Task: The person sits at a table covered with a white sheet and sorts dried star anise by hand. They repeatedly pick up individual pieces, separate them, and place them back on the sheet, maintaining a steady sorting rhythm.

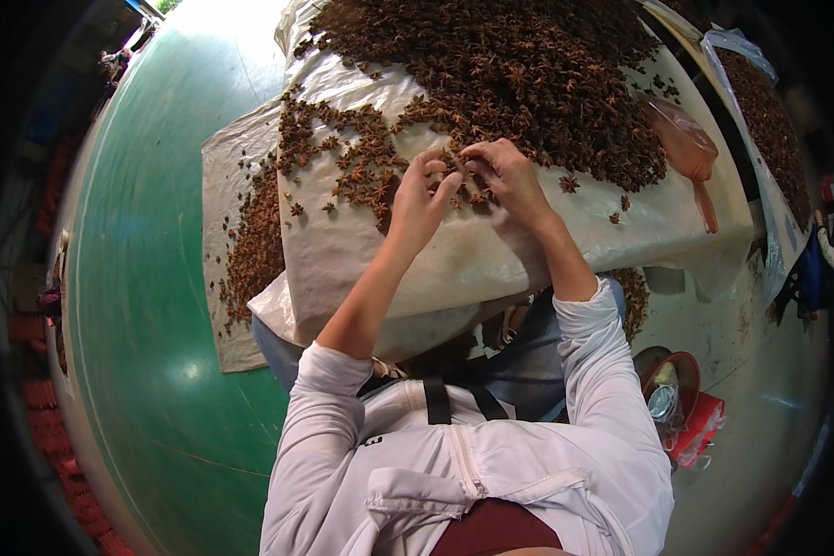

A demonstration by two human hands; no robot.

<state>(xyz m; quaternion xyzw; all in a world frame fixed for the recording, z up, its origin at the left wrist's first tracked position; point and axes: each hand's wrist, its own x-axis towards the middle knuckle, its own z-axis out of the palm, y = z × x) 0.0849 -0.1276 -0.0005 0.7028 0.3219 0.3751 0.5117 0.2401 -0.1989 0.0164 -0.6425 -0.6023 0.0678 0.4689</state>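
Both bare hands are over a sheet-covered work surface (472, 243), at the near edge of a large heap of dried star anise (514, 76). My left hand (420, 198) has curled fingers, with its thumb apart from them. Star anise pieces show by its fingertips; whether they are gripped or lie on the sheet is unclear. My right hand (514, 182) faces it, fingers bent down among a few pieces. Its fingertips are partly hidden, so a hold cannot be made out. Left of my hands, a looser spread of star anise (365, 174) reaches across the sheet.
A translucent brown plastic scoop (684, 142) lies right of the heap. Small brown fragments (257, 243) cover a lower sheet at left, beside the green floor (153, 292). A clear-plastic-edged container of brown material (764, 125) stands far right. A red bucket (681, 382) is by my right side.
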